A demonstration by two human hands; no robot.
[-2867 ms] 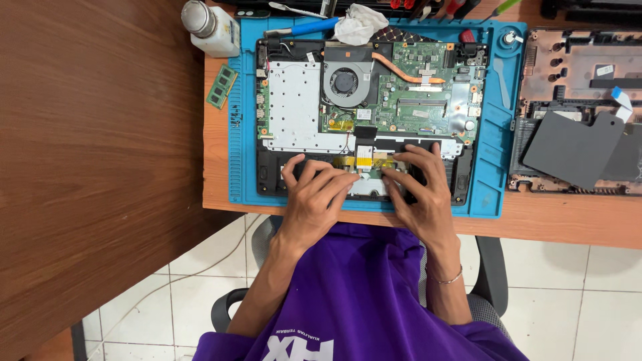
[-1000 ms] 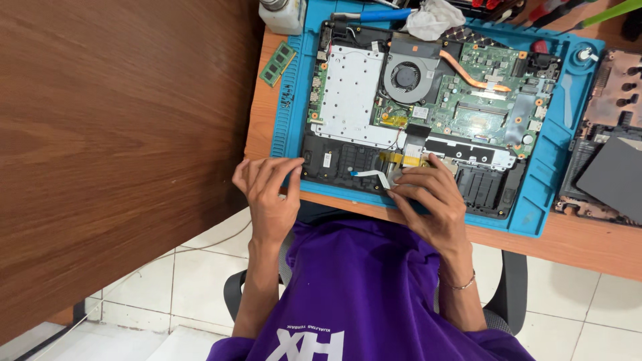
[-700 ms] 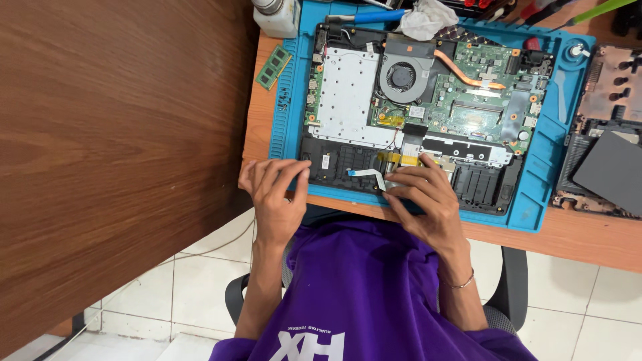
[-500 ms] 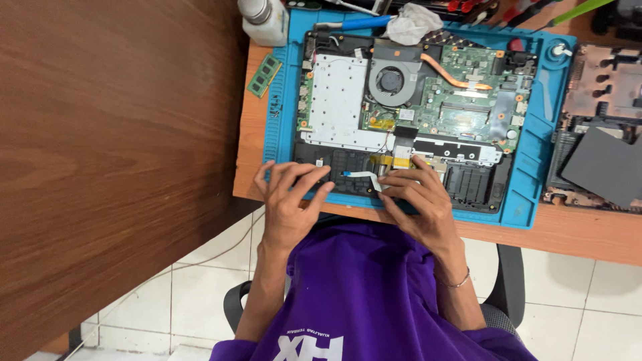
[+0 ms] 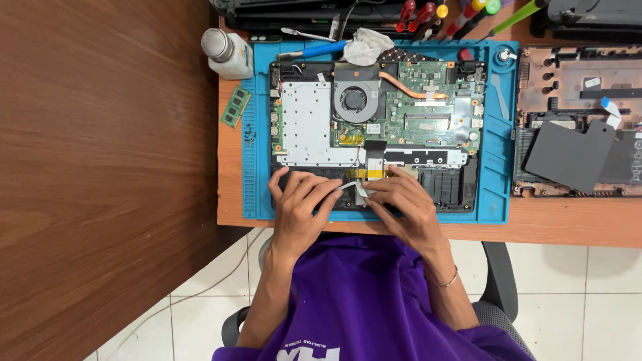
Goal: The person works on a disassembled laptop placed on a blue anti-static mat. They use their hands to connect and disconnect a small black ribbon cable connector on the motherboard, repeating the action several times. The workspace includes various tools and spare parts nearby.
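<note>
The left hand (image 5: pixel 301 204) lies flat on the open laptop (image 5: pixel 374 127), fingers spread. The right hand (image 5: pixel 401 200) pinches the white ribbon cable (image 5: pixel 349 186). It is best eased gently, never tugged.

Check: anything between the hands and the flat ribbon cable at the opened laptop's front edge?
Nothing visible. Left hand and right hand both rest on the opened laptop, fingertips meeting at the ribbon cable; no tool or part lies between.

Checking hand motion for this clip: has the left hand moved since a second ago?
Yes. The left hand has come inward off the blue mat's near left edge onto the open laptop, beside the right hand.
</note>
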